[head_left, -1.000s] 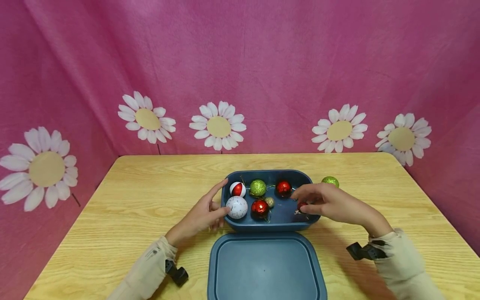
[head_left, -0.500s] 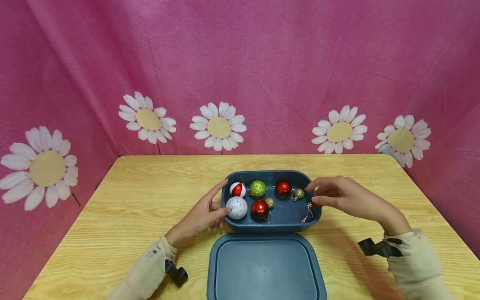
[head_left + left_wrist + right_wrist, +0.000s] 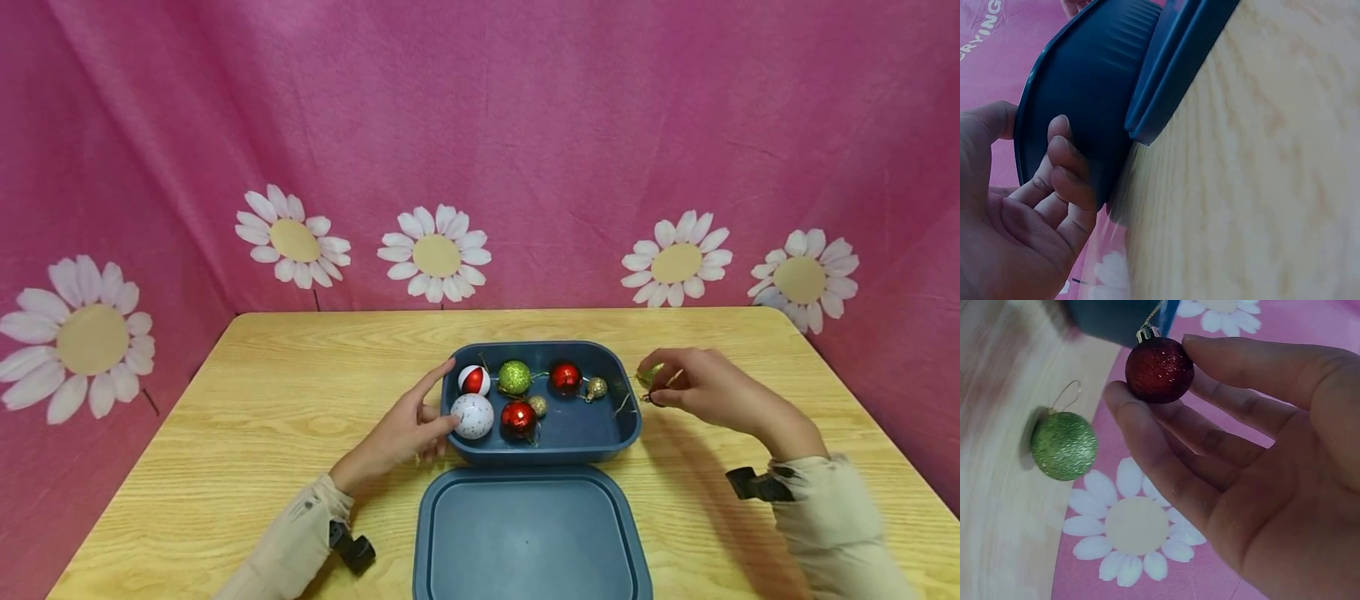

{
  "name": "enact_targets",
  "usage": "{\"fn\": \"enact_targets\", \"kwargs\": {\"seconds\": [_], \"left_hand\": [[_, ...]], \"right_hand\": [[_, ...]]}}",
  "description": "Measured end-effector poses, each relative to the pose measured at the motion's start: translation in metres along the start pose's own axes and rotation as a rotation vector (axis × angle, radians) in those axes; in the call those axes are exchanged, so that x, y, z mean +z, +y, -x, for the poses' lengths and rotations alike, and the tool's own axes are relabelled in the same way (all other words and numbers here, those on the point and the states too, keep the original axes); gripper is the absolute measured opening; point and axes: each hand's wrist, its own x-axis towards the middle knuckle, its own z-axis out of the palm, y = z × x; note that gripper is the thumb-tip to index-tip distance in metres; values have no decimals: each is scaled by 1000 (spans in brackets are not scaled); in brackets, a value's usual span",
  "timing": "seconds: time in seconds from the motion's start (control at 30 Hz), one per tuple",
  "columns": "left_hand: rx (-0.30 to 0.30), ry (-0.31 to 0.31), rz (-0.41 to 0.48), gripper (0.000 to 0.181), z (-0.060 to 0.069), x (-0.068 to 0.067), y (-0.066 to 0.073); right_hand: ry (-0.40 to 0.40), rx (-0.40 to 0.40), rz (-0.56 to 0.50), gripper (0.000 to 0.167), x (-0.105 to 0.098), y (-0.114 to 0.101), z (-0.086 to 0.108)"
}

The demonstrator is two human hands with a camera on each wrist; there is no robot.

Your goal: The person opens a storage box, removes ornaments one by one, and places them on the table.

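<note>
Right wrist view: the dark red ball (image 3: 1160, 370) is pinched between thumb and fingertips of the right hand (image 3: 705, 392), so that grip is narrowed right down to the ball. It's held just off the right end of the box (image 3: 577, 423), gold string at its cap. Near those same fingers a green ball (image 3: 1064, 447) can be seen sitting on the table (image 3: 322, 358).

The box itself is gripped at its left end by the left hand (image 3: 408, 429), thumb over the rim and fingers curled against the outside wall. Loaded inside are a red-and-white ball (image 3: 474, 380), a speckled white ball (image 3: 472, 417), a second green ball (image 3: 514, 377), two shiny red balls (image 3: 518, 419) and two little gold balls (image 3: 597, 387). The white one is parked right by the left thumb; whether it's touched can't really be told.

On the near side of the box the lid (image 3: 528, 533) is laid flat on the table. Everything's backed by pink cloth (image 3: 480, 125) printed with daisies (image 3: 437, 255).
</note>
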Motion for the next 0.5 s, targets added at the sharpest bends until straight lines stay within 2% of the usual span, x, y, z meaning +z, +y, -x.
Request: {"fn": "enact_targets", "kwargs": {"seconds": [0.37, 0.5], "left_hand": [[-3, 3, -15, 77, -1, -1, 0], [-8, 0, 3, 77, -1, 1, 0]], "right_hand": [[-31, 46, 24, 23, 8, 10, -6], [-17, 30, 69, 20, 12, 16, -8]]}}
